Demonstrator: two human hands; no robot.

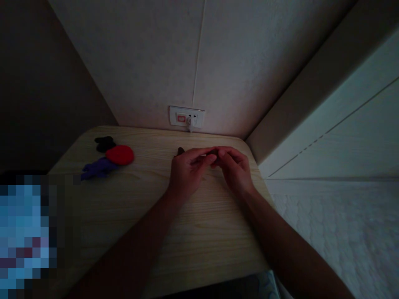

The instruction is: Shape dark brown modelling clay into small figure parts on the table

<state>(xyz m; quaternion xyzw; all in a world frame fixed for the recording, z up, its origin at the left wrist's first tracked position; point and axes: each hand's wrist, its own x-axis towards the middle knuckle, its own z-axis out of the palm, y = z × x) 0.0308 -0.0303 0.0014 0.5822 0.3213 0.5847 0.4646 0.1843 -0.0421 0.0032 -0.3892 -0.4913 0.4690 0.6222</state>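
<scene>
My left hand (188,172) and my right hand (236,169) meet above the far part of the wooden tabletop (187,232). Between their fingertips they pinch a small dark brown piece (214,153), which looks like modelling clay; the fingers cover most of it. Just behind my left hand, another dark brown lump (180,151) shows in part. Further left lie a flattened red clay piece (120,155), a black lump (105,143) and an uneven purple piece (100,167), touching or overlapping one another.
A wall socket (187,118) with a plug in it sits low on the wall behind the table. To the right stands a pale panel (336,124), with a white quilted surface (339,232) below. A blurred-out blue patch (21,236) covers the lower left.
</scene>
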